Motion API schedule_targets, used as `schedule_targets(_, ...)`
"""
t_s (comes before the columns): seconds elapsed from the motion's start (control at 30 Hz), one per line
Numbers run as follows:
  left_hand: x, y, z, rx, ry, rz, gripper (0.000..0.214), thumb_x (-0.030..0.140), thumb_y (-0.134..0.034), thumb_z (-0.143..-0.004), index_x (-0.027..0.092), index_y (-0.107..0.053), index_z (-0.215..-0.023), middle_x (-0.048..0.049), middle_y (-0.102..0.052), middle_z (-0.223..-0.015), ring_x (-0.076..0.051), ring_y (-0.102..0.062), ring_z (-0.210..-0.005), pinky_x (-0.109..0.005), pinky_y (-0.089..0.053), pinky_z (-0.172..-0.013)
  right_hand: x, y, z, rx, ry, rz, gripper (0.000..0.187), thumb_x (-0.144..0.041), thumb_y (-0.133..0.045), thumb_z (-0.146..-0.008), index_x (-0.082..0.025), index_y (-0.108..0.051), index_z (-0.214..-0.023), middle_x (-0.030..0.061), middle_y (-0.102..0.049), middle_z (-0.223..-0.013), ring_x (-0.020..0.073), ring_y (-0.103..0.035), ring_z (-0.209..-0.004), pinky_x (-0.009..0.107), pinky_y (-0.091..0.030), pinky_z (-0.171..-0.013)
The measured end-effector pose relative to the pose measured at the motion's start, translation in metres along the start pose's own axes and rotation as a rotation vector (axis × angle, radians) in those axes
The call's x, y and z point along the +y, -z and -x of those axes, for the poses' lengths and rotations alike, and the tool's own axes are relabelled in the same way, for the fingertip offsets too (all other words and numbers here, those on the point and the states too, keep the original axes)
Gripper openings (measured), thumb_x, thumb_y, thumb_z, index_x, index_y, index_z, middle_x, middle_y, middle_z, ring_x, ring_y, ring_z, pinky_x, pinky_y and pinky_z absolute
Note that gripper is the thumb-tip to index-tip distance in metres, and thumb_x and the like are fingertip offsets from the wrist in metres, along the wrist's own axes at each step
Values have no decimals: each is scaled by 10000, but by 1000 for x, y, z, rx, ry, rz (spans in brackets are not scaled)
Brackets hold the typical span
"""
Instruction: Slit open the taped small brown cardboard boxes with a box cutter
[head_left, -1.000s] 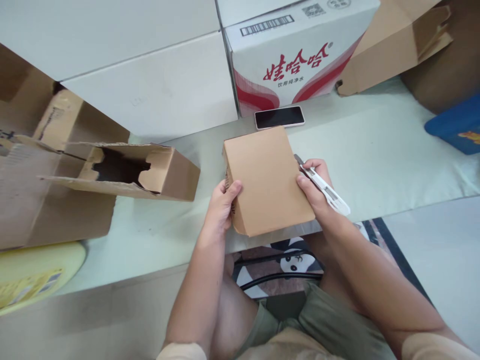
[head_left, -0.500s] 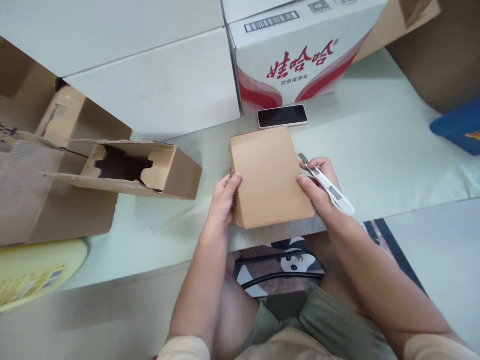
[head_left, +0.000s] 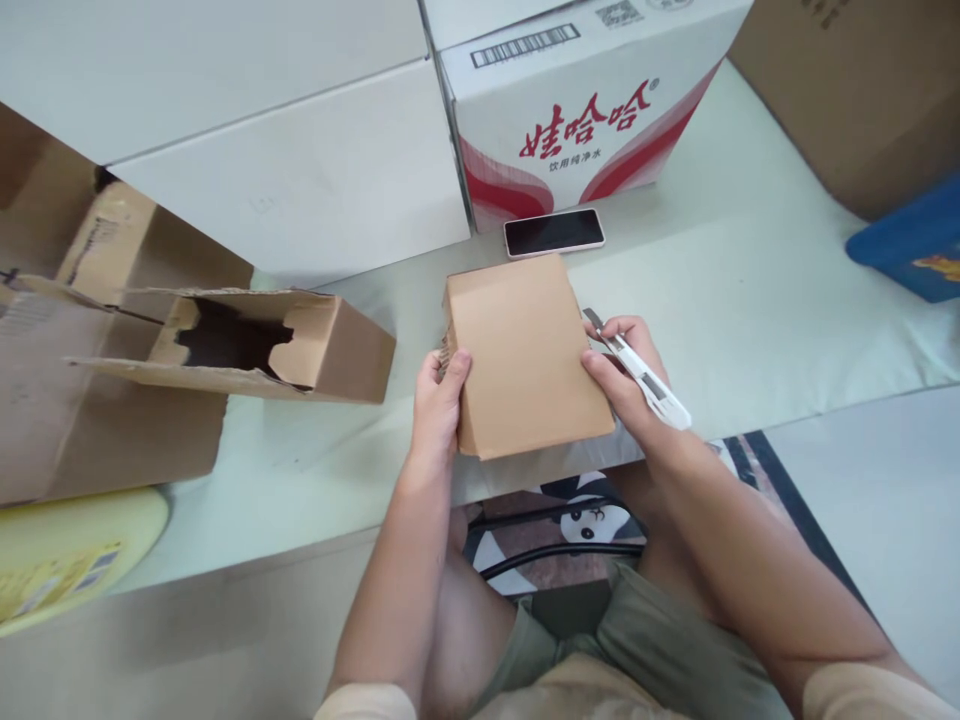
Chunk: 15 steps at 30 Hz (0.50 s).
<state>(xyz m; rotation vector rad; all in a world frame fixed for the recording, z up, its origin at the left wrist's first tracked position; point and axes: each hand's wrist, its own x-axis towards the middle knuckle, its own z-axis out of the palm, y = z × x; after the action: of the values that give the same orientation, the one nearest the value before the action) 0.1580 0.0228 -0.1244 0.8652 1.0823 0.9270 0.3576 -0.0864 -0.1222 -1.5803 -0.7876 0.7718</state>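
A small brown cardboard box is between my hands, its broad plain side facing up. My left hand is closed on its left edge, thumb on top, the other fingers partly hidden behind it. At the right edge, my right hand holds a white utility knife with its metal tip showing. That hand's thumb also presses on the box. Just beyond the box lies a phone, dark screen up. To the left rests an open cardboard box with its flaps spread.
White cartons and a red-and-white carton stand along the back. Larger brown boxes are at the left, above a yellow container. A blue object sits at the right on the pale green cloth.
The view has shifted slightly, so most things appear a little further left. Both hands keep their grips on the box and the utility knife.
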Motion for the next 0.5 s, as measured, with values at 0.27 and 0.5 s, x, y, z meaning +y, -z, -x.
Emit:
schedule_targets(0.27, -4, 9, -4, -61, 40, -23, 648, 730, -944, -610, 208, -600, -781, 18, -654, -732, -145, -623, -639, -266, -494, -616, 8, -4, -1, 34, 49, 57, 337, -498, -706, -831, -290, -516, -1016, 23, -753, -1101, 181, -623, -759, 350, -498, -696)
schedule_targets(0.5, -8, 18, -11, -60, -145, 100, 460, 624, -858, -757, 222, -634, -765, -19, -670, -851, -206, -682, -864, -309, -563, -772, 9, 2, -11, 78, -42, -92, 480, -475, -791, -752, -312, -433, -1027, 54, -739, -1355, 179, -707, -794, 355, -558, -732)
